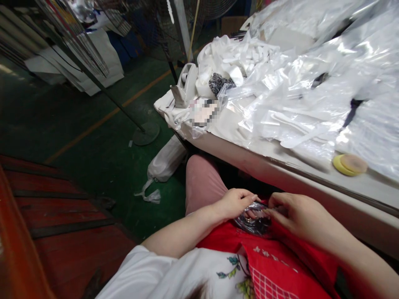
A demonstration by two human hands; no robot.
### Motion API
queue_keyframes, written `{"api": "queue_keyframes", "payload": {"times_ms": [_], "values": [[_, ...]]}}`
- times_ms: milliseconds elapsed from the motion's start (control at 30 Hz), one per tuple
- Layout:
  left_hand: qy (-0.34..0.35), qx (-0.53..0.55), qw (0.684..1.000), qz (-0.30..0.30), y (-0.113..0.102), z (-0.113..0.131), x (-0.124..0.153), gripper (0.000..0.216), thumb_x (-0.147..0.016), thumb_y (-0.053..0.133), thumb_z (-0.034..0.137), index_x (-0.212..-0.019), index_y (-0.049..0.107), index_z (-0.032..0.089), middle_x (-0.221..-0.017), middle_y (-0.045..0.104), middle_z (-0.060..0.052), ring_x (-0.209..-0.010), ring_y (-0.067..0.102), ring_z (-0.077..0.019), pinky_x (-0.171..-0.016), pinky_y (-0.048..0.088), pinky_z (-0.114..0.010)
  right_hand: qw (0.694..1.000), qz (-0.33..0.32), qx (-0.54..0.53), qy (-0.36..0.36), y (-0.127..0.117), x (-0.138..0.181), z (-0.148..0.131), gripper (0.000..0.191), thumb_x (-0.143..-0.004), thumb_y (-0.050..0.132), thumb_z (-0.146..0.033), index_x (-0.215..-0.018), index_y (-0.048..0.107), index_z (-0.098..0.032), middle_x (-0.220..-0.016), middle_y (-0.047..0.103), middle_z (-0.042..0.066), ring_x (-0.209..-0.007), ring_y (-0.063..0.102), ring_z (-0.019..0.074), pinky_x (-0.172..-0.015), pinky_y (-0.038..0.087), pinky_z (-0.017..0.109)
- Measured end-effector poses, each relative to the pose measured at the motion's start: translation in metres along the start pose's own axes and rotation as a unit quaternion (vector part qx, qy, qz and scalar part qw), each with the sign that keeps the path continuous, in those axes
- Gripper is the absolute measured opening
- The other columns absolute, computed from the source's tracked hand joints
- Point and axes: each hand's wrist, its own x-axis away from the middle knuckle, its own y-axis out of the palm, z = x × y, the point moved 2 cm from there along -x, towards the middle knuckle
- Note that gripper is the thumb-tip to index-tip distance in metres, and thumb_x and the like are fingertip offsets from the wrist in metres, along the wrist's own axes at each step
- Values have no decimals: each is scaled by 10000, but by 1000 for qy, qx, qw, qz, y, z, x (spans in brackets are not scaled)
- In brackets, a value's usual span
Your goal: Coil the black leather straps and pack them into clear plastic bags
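Observation:
Low over my lap, both hands are at a dark, shiny, rounded bundle (253,226) that looks wrapped in clear plastic; its exact kind I cannot make out. My left hand (237,202) grips the bundle from the left, some of its fingers showing beneath the plastic. From the right, my right hand (294,211) pinches the bundle's edge between thumb and fingers. A red apron (274,259) lies under the bundle.
A table (237,155) edge runs just beyond my hands. It bears heaped clear plastic bags (299,95), a yellow tape roll (347,165) and a tape dispenser (183,89). A stand base (146,133) and white sack (166,160) are on the floor; a red wooden structure (62,224) stands left.

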Motion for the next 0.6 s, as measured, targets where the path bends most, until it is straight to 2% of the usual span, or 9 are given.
{"api": "queue_keyframes", "payload": {"times_ms": [133,233,333,433,533,600], "values": [[-2,-13,1000,5,3,2,2,319,-896,530,388,-908,709,126,-655,664,-23,-609,631,-154,-622,517,-276,998,-1,-62,15,12,-13,4,143,-835,586,-303,-744,656,-218,-681,695,6,-601,608,168,-557,402,257],[53,-127,990,41,0,8,5,303,-877,542,355,-840,725,116,-760,706,-50,-719,633,-170,-656,489,-257,984,-36,-170,26,13,-18,11,133,-827,610,-311,-752,656,-211,-650,670,-12,-600,584,154,-548,410,240],[106,-226,967,53,0,15,8,388,-906,489,386,-788,730,105,-750,696,-46,-710,595,-157,-631,437,-239,954,-49,-294,30,10,-20,18,189,-828,646,-376,-773,645,-195,-667,645,-16,-615,558,136,-574,426,232],[149,-258,953,49,4,20,12,476,-928,450,456,-748,720,107,-706,660,-31,-671,568,-140,-619,419,-232,918,-32,-396,24,15,-26,21,279,-784,704,-447,-781,628,-179,-701,627,-11,-633,546,130,-606,440,238],[176,-253,950,55,7,22,15,378,-876,566,444,-775,734,121,-737,674,-23,-700,587,-137,-637,421,-218,882,-5,-469,53,27,-33,27,392,-722,745,-534,-804,623,-171,-695,602,-17,-608,533,124,-599,442,244],[180,-242,951,67,6,21,15,332,-866,593,406,-775,739,123,-740,682,-25,-700,589,-135,-644,422,-215,866,-13,-491,94,38,-36,34,445,-745,696,-603,-780,629,-165,-640,577,-23,-565,507,120,-563,426,247]]}}
